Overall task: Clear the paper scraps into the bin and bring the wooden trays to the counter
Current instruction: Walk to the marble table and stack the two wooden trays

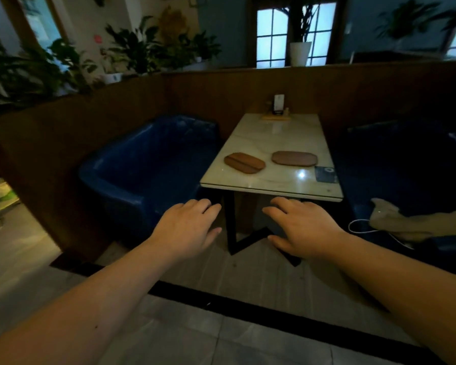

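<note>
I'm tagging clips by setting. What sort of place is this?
Most likely a café or small restaurant: a booth with a marble-look table between blue padded seats, two wooden trays on it, and a stand with a card at its far end.

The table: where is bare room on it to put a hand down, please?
The table is bare in its middle, between the two wooden trays and the stand at the far end. A bare strip runs along the near edge, up to the dark card. The tray row is crowded.
</note>
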Tool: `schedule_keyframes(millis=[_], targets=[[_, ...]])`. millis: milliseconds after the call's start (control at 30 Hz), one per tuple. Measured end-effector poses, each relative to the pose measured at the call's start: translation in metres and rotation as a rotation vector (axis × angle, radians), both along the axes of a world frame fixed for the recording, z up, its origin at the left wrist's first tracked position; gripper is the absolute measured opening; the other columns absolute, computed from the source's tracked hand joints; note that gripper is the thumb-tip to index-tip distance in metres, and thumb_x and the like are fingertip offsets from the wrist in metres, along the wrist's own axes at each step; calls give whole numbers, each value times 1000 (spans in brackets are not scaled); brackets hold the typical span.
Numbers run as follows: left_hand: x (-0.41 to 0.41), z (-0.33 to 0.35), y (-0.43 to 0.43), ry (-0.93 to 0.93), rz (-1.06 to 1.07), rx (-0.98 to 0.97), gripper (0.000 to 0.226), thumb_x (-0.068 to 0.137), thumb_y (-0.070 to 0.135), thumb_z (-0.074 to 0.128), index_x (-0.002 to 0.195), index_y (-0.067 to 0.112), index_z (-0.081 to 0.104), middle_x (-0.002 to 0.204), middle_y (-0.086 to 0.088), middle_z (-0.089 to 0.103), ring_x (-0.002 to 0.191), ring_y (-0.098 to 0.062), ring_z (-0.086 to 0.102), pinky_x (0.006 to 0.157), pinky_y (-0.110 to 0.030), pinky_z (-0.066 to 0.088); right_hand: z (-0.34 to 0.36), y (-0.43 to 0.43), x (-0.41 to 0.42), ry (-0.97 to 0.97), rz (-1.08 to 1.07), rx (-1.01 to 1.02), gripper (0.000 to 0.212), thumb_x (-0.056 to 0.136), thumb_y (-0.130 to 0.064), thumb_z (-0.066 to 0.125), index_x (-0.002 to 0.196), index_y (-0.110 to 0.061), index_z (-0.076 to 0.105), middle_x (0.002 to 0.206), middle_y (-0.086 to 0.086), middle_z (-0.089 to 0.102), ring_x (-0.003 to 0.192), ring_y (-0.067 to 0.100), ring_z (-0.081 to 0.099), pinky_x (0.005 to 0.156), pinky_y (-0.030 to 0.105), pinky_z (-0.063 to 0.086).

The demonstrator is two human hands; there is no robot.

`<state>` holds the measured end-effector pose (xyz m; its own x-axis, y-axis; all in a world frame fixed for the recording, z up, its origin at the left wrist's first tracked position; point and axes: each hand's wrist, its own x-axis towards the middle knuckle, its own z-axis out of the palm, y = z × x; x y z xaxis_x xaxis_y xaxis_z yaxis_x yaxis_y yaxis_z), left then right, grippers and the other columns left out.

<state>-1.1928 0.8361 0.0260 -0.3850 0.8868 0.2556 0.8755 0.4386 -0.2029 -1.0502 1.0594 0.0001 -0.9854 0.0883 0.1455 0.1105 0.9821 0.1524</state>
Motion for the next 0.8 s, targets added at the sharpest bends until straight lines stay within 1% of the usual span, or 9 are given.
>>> schedule_keyframes(millis=[167,333,467,533,667,800], targets=[[-97,-4,64,-40,-55,11,51,91,48,46,135,21,42,130,-1,55,115,-19,53,86,-37,50,-6,50,-71,-3,-128,-20,66,81,-65,44,136,-30,35,134,2,51,109,21,58,78,36,53],[-190,-6,127,-58,-126,-21,46,90,49,46,127,22,46,121,0,58,105,-19,56,78,-37,51,-5,100,-137,-9,-235,-66,65,83,-62,49,137,-30,33,140,4,46,116,24,53,87,42,50],[-230,-10,160,-68,-169,-28,46,89,49,46,126,22,47,118,0,59,103,-19,57,76,-37,53,-8,129,-164,5,-293,-118,66,84,-61,50,140,-29,33,146,5,39,123,25,48,92,43,48],[-254,-14,184,-48,-190,-46,45,88,49,46,124,21,47,115,-1,60,101,-20,57,75,-38,53,-16,148,-181,21,-317,-137,67,84,-62,50,140,-30,33,148,5,36,125,25,47,91,44,48],[-297,-25,234,-47,-190,-71,48,89,50,43,126,19,46,116,-2,59,101,-22,57,74,-39,52,-37,193,-218,32,-339,-184,66,82,-63,50,137,-33,33,143,2,39,117,22,51,83,39,50],[-338,-39,287,-53,-164,-103,50,90,51,42,129,20,45,122,-2,57,106,-22,55,78,-39,52,-59,251,-262,36,-328,-222,67,82,-63,49,139,-31,34,142,3,41,116,22,52,84,39,51]])
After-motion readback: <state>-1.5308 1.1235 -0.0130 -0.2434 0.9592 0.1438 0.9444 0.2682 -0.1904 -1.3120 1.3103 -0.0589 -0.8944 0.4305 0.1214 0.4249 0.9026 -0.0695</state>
